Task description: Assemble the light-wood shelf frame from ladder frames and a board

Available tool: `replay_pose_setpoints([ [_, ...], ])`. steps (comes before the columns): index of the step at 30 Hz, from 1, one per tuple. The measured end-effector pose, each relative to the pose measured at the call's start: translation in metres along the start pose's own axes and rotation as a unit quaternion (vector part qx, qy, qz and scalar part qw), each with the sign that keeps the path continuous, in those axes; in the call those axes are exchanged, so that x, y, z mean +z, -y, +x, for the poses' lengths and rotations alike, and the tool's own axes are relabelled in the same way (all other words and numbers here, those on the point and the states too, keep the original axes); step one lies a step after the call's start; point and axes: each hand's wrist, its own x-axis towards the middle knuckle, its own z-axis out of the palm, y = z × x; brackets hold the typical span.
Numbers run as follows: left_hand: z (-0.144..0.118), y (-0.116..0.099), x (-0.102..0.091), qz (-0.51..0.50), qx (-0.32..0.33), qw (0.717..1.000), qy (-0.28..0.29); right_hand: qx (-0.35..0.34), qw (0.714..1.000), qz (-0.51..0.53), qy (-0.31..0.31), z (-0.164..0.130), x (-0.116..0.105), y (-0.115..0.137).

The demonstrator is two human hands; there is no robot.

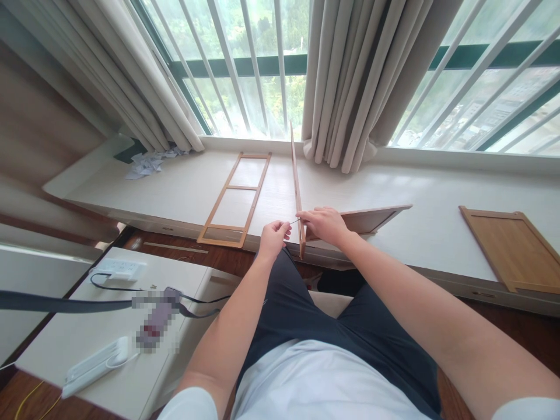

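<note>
A wooden frame [296, 181] stands upright on the white window ledge, seen almost edge-on. From its right side a wooden panel [371, 220] juts out at an angle; whether the two are joined is hidden by my hand. My right hand [324, 224] is closed on the near part of the upright frame, thumb and fingertips at its edge. Just left of it, my left hand [273, 238] pinches a thin dark rod [294, 222], perhaps a hex key, whose far end meets the frame's left face near my right fingertips.
A ladder-like wooden frame [256, 188] lies flat at left on the ledge [192, 181], and another wooden panel [510, 248] lies at far right. Scraps of white paper [146, 164] sit near the curtain. A low white table [179, 274] holds a power strip [120, 269] and a blurred item.
</note>
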Motion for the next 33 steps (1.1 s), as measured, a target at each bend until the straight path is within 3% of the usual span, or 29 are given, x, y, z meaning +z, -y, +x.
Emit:
replay_pose_setpoints([
  [33, -0.0032, -0.0053, -0.0017, 0.004, 0.004, 1.0, 0.004, 0.003, 1.0, -0.003, 0.003, -0.0036, -0.0042, 0.0037],
])
